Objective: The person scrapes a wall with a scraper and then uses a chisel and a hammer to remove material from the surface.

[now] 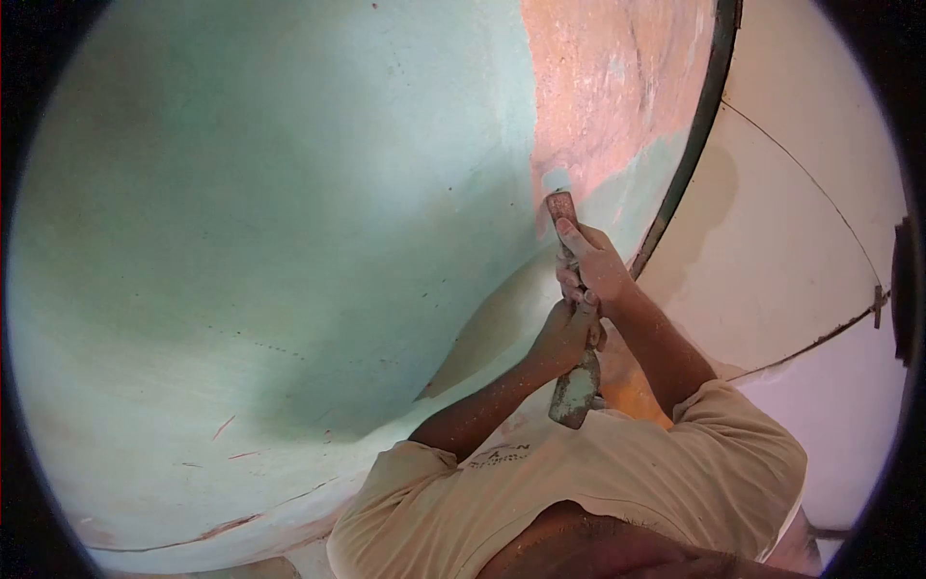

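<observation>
My right hand (pixel 596 262) is closed around a scraper (pixel 560 206) with a worn brown body, its thumb laid along it. The scraper's tip meets the wall at the lower edge of a bare pink-orange patch (pixel 617 87), beside pale green paint (pixel 338 193). Just below, my left hand (pixel 569 333) is wrapped close against the right one. Out of its lower side points a broad putty knife blade (pixel 576 391), crusted with green and angled down toward my shirt. The putty knife's handle is hidden inside the fingers.
A dark strip (pixel 687 169) runs along the right edge of the green wall. Beyond it is a cream surface (pixel 791 241) with a thin wire (pixel 820 183). Shadows of my arms fall on the wall, and a crack (pixel 231 526) crosses its lower left.
</observation>
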### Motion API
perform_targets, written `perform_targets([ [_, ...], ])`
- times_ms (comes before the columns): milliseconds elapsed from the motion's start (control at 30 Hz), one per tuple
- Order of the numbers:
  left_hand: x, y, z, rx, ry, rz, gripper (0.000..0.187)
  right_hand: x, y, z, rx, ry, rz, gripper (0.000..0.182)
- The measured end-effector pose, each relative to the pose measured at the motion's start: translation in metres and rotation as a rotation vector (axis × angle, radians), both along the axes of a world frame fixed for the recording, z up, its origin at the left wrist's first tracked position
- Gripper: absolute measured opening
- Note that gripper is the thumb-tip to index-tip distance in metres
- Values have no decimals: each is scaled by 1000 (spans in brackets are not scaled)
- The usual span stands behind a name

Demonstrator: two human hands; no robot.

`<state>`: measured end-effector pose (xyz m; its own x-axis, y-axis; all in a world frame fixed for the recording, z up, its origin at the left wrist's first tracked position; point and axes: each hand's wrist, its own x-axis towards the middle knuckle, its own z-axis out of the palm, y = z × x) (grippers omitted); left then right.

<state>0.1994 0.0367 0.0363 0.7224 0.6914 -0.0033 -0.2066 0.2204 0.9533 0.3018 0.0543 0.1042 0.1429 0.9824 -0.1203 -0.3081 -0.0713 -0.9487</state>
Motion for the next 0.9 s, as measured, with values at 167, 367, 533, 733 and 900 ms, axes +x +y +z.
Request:
perform_targets([
  [167, -8, 1, 9, 50, 96, 45, 47, -2, 2, 7, 16, -35, 51, 39],
  [367, -7, -1, 9, 43, 75, 38, 53, 1, 1, 0, 6, -13, 47, 39],
  [533, -2, 3, -3, 36, 47, 31, 57, 3, -4, 3, -22, -3, 53, 39],
  [733, -7, 15, 12, 253, 84, 199, 54, -2, 8, 19, 110, -40, 81, 41],
  [900, -9, 13, 38, 193, 119, 126, 47, -1, 15, 25, 135, 35, 95, 42],
])
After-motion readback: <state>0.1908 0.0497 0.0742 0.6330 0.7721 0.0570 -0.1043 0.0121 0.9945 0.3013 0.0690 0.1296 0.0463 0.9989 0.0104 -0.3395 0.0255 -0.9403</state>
